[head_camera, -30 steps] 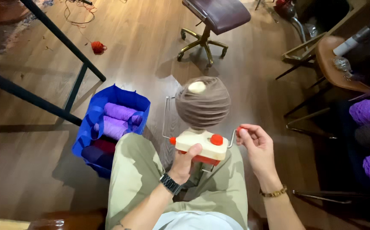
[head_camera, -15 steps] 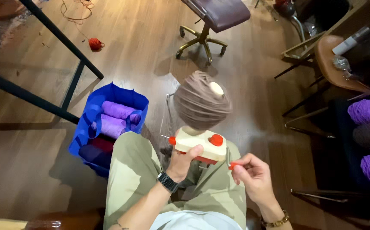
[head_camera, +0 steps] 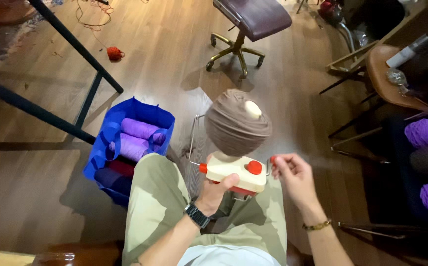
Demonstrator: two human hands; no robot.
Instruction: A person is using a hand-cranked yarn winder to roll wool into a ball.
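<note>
Right hand (head_camera: pixel 293 177) is back up at 3 o'clock of the winder (head_camera: pixel 233 173), pinching its crank handle (head_camera: pixel 272 160); half a second ago it was lower. Left hand (head_camera: pixel 220 189) grips the winder's base. Brown yarn ball (head_camera: pixel 237 123) has rotated: winding continues.

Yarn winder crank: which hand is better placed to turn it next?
Right. The right hand already pinches the red crank handle at the winder's right end. The left hand grips the winder body from below, steadying it under the brown yarn ball, so it is not free.
</note>
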